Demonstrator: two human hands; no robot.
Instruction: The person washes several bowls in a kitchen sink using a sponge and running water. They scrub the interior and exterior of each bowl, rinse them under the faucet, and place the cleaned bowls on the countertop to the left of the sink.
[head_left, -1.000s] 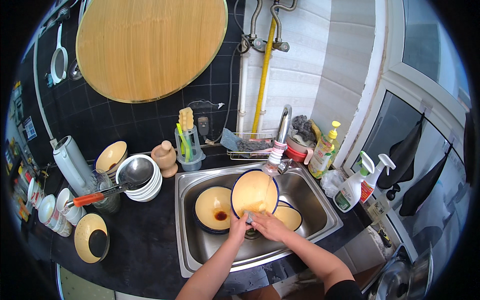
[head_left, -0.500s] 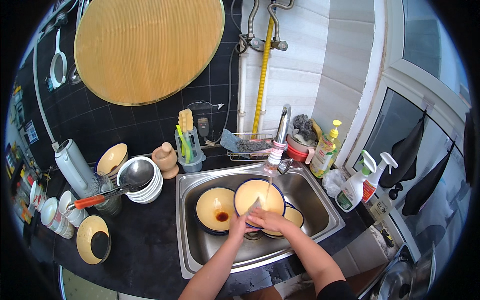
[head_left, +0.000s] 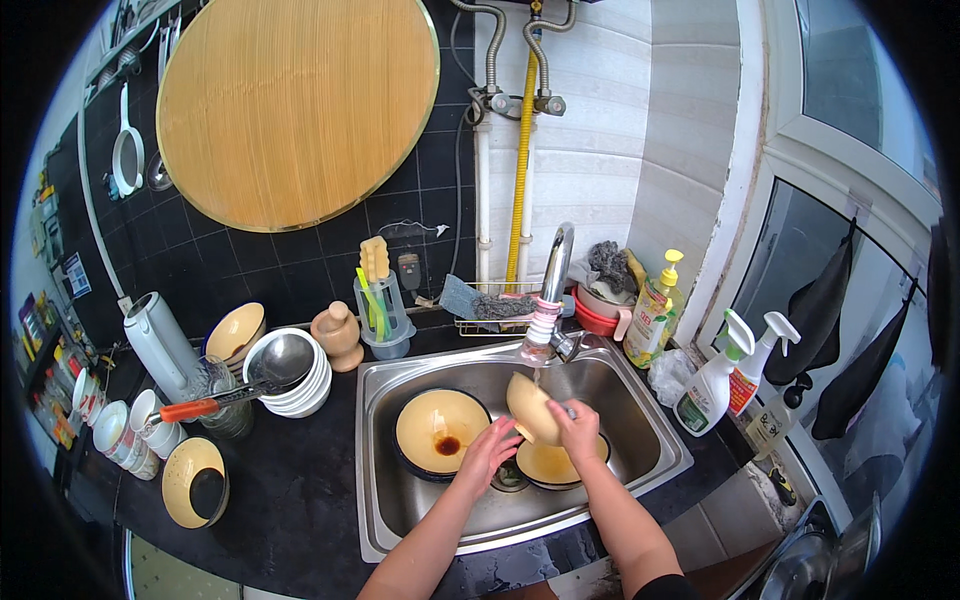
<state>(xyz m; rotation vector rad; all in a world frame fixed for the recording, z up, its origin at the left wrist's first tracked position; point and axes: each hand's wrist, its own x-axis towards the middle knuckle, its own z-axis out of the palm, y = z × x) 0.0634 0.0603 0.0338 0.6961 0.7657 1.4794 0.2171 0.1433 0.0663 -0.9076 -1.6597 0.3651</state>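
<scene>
A cream bowl (head_left: 532, 408) is tipped on its side under the faucet (head_left: 556, 300), its outer wall toward me. My right hand (head_left: 578, 435) is closed on its right side; a bit of something grey shows at these fingers, too small to name. Beside the bowl's foot, my left hand (head_left: 486, 458) has its fingers stretched out; whether they touch the bowl I cannot tell. In the steel sink (head_left: 375, 520), a cream bowl with a dark rim (head_left: 425, 418) stands at the left with brown liquid in its bottom. Another cream bowl (head_left: 552, 465) sits below the tipped one.
Left of the sink are stacked white bowls (head_left: 302, 392) with a ladle (head_left: 284, 362), a mortar and pestle (head_left: 338, 335) and a cream bowl (head_left: 185, 470). A wire rack (head_left: 490, 327) is behind the sink. Soap (head_left: 652, 315) and spray bottles (head_left: 708, 392) stand to the right.
The bowl under the faucet has turned from facing up to tipped on its side. My left hand has come away from its rim; my right hand has shifted to its right side.
</scene>
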